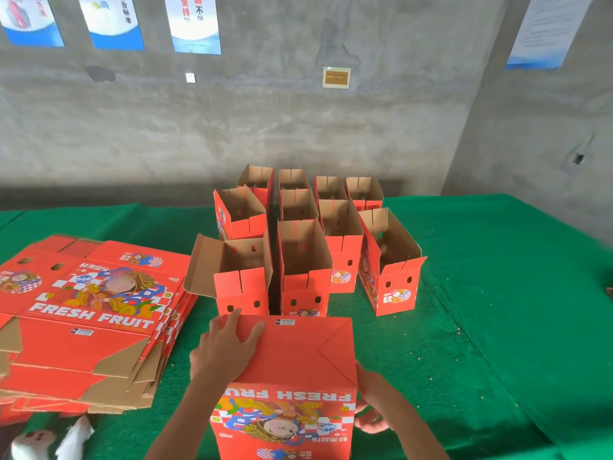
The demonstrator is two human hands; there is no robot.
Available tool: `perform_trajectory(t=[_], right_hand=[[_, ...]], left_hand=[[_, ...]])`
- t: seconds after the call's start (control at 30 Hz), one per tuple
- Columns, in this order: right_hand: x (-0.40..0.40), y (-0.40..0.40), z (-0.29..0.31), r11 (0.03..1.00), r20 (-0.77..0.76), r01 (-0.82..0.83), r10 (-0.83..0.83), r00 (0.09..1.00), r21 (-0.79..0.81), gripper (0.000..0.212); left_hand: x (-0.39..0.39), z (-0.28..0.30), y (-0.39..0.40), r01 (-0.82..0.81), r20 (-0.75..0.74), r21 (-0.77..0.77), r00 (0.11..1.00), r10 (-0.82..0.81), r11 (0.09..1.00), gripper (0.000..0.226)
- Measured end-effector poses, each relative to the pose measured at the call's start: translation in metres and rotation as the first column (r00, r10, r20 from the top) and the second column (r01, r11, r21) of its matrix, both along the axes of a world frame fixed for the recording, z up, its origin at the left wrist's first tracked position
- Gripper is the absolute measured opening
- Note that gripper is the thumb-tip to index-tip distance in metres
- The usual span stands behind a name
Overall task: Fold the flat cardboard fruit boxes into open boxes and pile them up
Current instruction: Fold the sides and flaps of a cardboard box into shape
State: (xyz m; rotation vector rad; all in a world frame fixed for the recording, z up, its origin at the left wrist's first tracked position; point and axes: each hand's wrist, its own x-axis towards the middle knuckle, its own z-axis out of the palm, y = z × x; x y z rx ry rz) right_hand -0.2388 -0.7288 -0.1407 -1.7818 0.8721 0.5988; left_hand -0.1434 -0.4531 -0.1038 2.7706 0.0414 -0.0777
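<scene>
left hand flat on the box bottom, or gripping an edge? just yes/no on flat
Yes: the left hand lies with straight, spread fingers pressed on the upturned bottom of the box being folded.

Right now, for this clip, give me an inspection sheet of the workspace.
Surface: green cloth over the table.
Job's things: flat stack at left; ten open boxes standing in rows; one box bottom-up nearest the person.
Clutter: small specks on the cloth.
Grips: left hand flat on the box bottom; right hand at its right edge, fingers hidden.
Cables: nothing seen.
Surroundings: concrete wall with posters.
</scene>
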Motion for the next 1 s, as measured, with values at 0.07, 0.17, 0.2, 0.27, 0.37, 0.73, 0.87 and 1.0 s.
perform_trajectory(t=[0.07, 0.17, 0.2, 0.27, 0.37, 0.73, 0.87, 1.0], right_hand=[[-0.003, -0.003, -0.002, 0.998, -0.122, -0.058, 0.06, 0.991, 0.017, 0.089], [-0.007, -0.007, 0.003, 0.992, -0.09, -0.102, 0.108, 0.99, 0.071, 0.071], [-0.008, -0.008, 0.007, 0.991, -0.058, -0.101, 0.107, 0.993, 0.093, 0.064], [-0.01, -0.01, 0.015, 0.984, 0.021, -0.097, 0.095, 0.995, 0.152, 0.058], [-0.012, -0.008, 0.026, 0.953, 0.141, -0.116, 0.079, 0.987, 0.279, 0.038], [-0.002, -0.006, 0.034, 0.903, 0.193, -0.102, 0.021, 0.981, 0.417, 0.031], [-0.002, -0.009, 0.03, 0.926, 0.153, -0.114, 0.062, 0.986, 0.361, 0.041], [0.0, -0.03, 0.049, 0.938, 0.069, -0.167, 0.153, 0.986, 0.304, 0.049]], left_hand=[[0.001, -0.002, 0.004, 0.003, 0.006, -0.005, 1.0, -0.003, 1.0, 0.084], [0.003, -0.004, 0.012, -0.006, 0.006, -0.014, 1.0, 0.006, 1.0, 0.084], [0.004, -0.004, 0.016, -0.013, -0.002, -0.023, 1.0, 0.013, 1.0, 0.084], [0.006, -0.004, 0.027, -0.036, -0.017, -0.054, 0.999, 0.035, 0.998, 0.086], [0.01, -0.002, 0.046, -0.069, -0.03, -0.122, 0.997, 0.066, 0.99, 0.087], [0.005, 0.008, 0.055, -0.046, -0.053, -0.169, 0.998, 0.037, 0.985, 0.08], [0.007, 0.01, 0.051, -0.02, -0.062, -0.162, 0.998, 0.01, 0.987, 0.078], [0.007, 0.012, 0.034, -0.01, -0.11, -0.245, 0.994, -0.018, 0.969, 0.073]])
